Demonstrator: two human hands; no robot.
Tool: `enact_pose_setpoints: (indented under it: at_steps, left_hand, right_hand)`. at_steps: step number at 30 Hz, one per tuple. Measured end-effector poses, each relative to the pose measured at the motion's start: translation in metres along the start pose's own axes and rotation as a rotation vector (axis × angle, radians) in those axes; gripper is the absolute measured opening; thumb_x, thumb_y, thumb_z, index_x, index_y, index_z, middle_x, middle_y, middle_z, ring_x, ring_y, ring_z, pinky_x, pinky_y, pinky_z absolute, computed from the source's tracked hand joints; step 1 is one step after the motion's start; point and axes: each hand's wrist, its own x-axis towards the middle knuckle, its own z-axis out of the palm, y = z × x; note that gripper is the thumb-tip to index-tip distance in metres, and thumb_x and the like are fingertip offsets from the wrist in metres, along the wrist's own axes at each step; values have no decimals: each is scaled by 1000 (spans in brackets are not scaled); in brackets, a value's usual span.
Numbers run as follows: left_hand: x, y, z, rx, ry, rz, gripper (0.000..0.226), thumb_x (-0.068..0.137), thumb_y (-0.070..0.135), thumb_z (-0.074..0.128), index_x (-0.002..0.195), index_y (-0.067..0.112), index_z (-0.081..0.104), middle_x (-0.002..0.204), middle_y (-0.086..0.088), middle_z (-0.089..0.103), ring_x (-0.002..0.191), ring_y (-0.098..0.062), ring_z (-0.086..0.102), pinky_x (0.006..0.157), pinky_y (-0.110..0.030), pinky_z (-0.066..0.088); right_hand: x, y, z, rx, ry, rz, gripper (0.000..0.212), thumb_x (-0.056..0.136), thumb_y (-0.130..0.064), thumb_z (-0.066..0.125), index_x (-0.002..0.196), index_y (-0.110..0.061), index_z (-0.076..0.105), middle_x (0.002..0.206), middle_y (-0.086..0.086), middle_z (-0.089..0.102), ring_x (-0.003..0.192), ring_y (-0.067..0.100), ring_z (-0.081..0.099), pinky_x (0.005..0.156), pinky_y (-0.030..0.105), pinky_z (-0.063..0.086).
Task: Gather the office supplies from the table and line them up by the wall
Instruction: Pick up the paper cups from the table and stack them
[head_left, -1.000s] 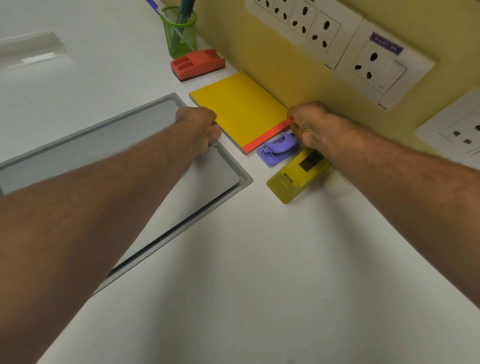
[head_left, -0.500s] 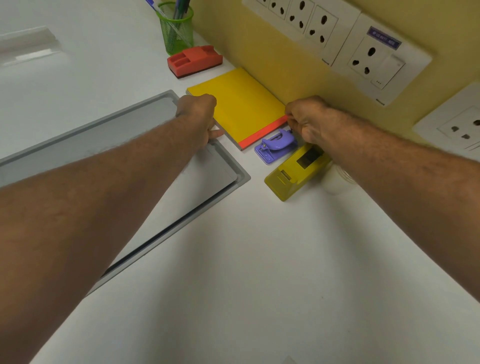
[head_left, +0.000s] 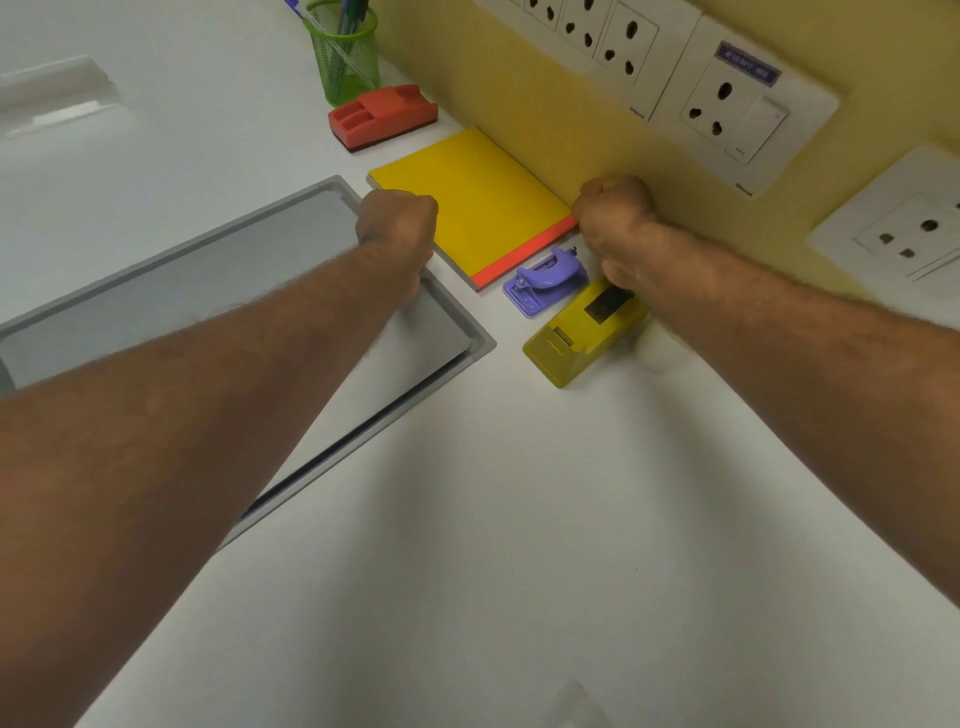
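Note:
A yellow notebook (head_left: 478, 208) with a red spine lies flat against the yellow wall. My left hand (head_left: 397, 223) is curled at its near left edge. My right hand (head_left: 615, 208) is curled on its far right corner by the spine. In a row along the wall stand a green mesh pen holder (head_left: 345, 52), a red whiteboard eraser (head_left: 382, 117), the notebook, a purple hole punch (head_left: 543, 280) and a yellow tape dispenser (head_left: 582, 338). A white object (head_left: 660, 353) behind the dispenser is mostly hidden by my right forearm.
A grey recessed hatch (head_left: 208, 291) is set into the white table under my left forearm, its corner close to the notebook. White socket panels (head_left: 727, 98) run along the wall above the supplies. A clear plastic piece (head_left: 52, 93) lies at the far left.
Both hands stay at the notebook's two ends. My left thumb has tucked in against the edge. The other supplies have not moved.

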Motion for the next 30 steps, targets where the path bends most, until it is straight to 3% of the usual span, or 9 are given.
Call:
enact_pose_setpoints:
  at_steps: [2, 4, 6, 12, 17, 20, 24, 30]
  left_hand:
    - [-13, 0, 1, 99, -39, 87, 12, 91, 5, 52, 84, 2, 61, 88, -15, 61, 80, -28, 59, 78, -31, 49]
    - [-32, -2, -1, 203, -76, 199, 38, 95, 14, 52, 130, 2, 60, 136, -17, 59, 123, -31, 58, 103, -39, 50]
    - [-57, -4, -3, 290, -83, 305, 49, 97, 19, 52, 144, 10, 50, 150, -7, 50, 136, -24, 49, 112, -38, 43]
    - [-128, -19, -17, 468, -127, 460, 46, 98, 26, 55, 144, 17, 53, 148, 0, 53, 132, -20, 53, 112, -33, 41]
    - [-187, -46, -27, 535, -105, 451, 46, 96, 28, 58, 140, 17, 56, 143, -3, 57, 130, -19, 54, 95, -17, 33]
    - [-221, -62, -28, 522, -133, 446, 46, 94, 26, 60, 138, 15, 58, 141, -4, 59, 130, -19, 55, 103, -22, 37]
    - [-258, -87, -23, 575, -172, 446, 46, 94, 29, 59, 139, 18, 58, 143, 0, 58, 134, -20, 50, 115, -35, 37]
    - [-288, -123, -3, 582, -262, 398, 51, 95, 32, 62, 142, 17, 53, 146, 0, 54, 137, -20, 47, 116, -38, 36]
  right_hand:
    - [-11, -2, -5, -51, 40, -109, 41, 100, -7, 48, 141, -13, 56, 143, 7, 58, 115, 18, 61, 66, 16, 48]
    - [-25, -1, -13, -105, 62, -210, 38, 101, -10, 50, 138, -17, 57, 144, 4, 56, 117, 13, 56, 77, 14, 43]
    - [-47, 3, -23, -148, 72, -312, 36, 102, -14, 53, 138, -18, 57, 142, 3, 57, 125, 13, 54, 90, 18, 44]
    - [-131, 21, -48, -274, 110, -547, 34, 99, -17, 57, 132, -14, 61, 128, 6, 61, 105, 11, 54, 90, 14, 38]
    - [-209, 57, -65, -276, 53, -602, 32, 95, -10, 60, 127, -6, 63, 128, 11, 63, 119, 24, 57, 104, 33, 45]
    - [-248, 85, -72, -284, 37, -544, 32, 98, -15, 60, 129, -8, 61, 133, 9, 61, 124, 24, 56, 105, 34, 46]
    - [-284, 126, -81, -317, 13, -484, 32, 99, -19, 60, 131, -12, 60, 136, 5, 60, 129, 19, 54, 109, 26, 41]
    - [-301, 172, -104, -304, 10, -396, 36, 97, -18, 63, 132, -10, 59, 134, 4, 59, 126, 21, 56, 108, 36, 46]
